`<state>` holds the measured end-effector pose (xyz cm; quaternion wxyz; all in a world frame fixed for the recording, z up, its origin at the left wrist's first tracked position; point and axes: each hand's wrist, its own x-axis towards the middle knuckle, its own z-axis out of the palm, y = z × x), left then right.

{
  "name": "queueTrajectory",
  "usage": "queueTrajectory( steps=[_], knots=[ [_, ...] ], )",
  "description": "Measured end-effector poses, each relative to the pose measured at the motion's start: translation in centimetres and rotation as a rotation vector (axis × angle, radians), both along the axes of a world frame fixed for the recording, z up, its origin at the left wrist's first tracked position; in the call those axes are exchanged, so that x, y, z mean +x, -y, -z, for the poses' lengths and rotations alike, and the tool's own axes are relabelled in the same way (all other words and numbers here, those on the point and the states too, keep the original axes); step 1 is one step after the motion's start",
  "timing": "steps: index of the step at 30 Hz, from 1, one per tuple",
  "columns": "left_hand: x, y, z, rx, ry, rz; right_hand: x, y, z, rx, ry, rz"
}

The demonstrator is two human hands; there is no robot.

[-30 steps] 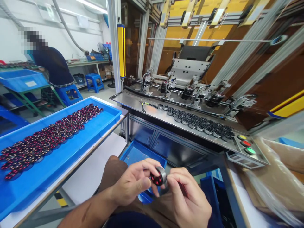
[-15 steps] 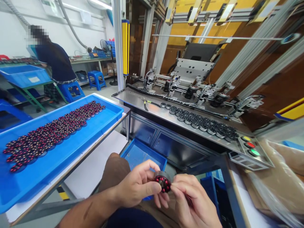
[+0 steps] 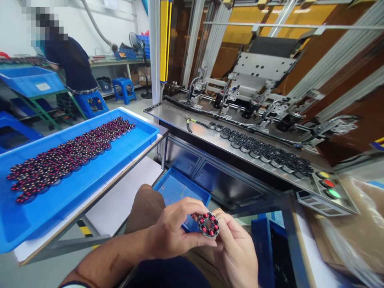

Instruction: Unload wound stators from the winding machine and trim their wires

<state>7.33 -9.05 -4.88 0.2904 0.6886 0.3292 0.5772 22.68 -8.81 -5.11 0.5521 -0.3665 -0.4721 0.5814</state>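
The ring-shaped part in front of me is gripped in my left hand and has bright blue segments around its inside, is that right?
Not quite: the segments around its inside are red, not blue, as the head view shows. The ring-shaped part is indeed gripped in your left hand.

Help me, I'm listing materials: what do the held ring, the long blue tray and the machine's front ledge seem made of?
Held ring: grey, satin rim suggests metal; glossy red coils could be lacquered wire.
Long blue tray: likely moulded plastic, smooth, evenly coloured.
Front ledge: seemingly brushed steel, given its grey sheen.
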Motion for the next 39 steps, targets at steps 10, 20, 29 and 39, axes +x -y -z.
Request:
queueTrajectory(
  steps=[10,20,29,39],
  knots=[
    [0.0,0.1,0.3,-0.213,0.262,0.207,-0.1,-0.2,-0.3,0.28,0.253,0.128],
    [-0.5,-1.7,0.4,-1.061,0.619,0.882,2.6,-1.0,-2.7,1.011,0.77,0.145],
    [0.1,-0.9,0.2,-0.913,0.706,0.682,3.9,-1.3,-1.8,0.91,0.589,0.109],
    [0.3,-0.4,0.2,-0.834,0.762,0.747,3.8,-1.5,-3.1,0.925,0.627,-0.006]
  ],
)
